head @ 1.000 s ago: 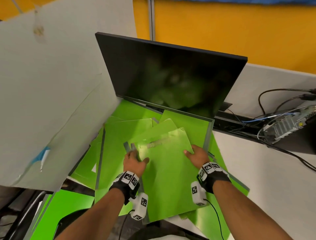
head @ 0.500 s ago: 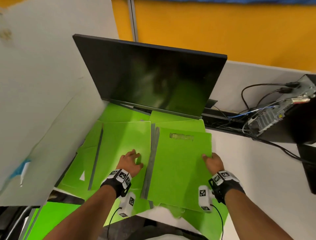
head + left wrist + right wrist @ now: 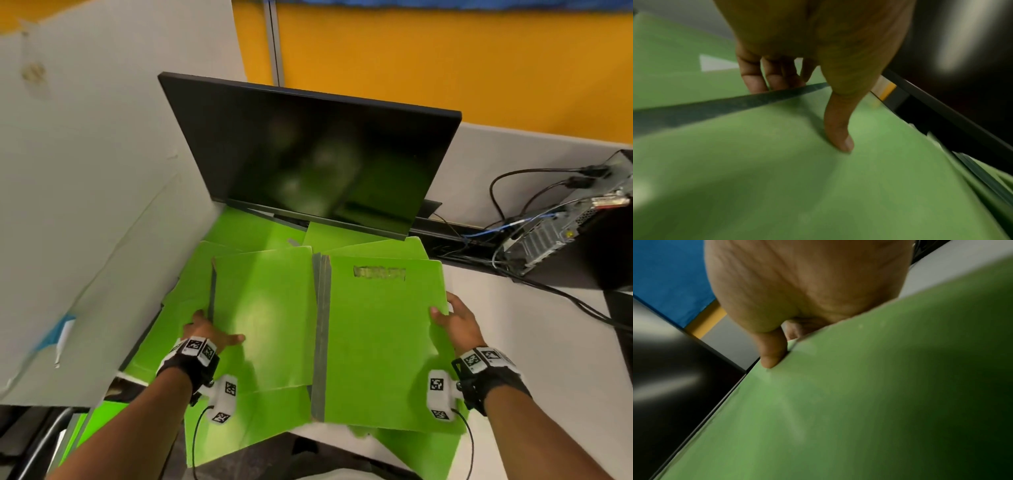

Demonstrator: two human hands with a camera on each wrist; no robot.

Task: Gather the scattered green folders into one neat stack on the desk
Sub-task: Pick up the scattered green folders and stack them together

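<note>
Two green folders lie side by side on a heap of more green folders. The left folder (image 3: 263,318) has a grey spine along its left edge. My left hand (image 3: 209,334) grips that edge: in the left wrist view the thumb (image 3: 838,129) presses on top and the fingers (image 3: 756,78) curl past the spine. The right folder (image 3: 380,339) has a grey spine on its left and a torn label strip near the top. My right hand (image 3: 452,320) pinches its right edge, thumb (image 3: 770,352) on top of the folder (image 3: 859,402), fingers hidden beneath.
A black monitor (image 3: 308,154) stands just behind the folders, with more green folders (image 3: 253,229) under its lower edge. A white partition (image 3: 85,205) closes the left side. A computer case (image 3: 565,236) with cables sits at the back right on the white desk (image 3: 548,342).
The folder held tilted by both hands now lies flat on the right. My left hand has slid left to the spine edge of the left folder. My right hand stays at the right folder's edge.
</note>
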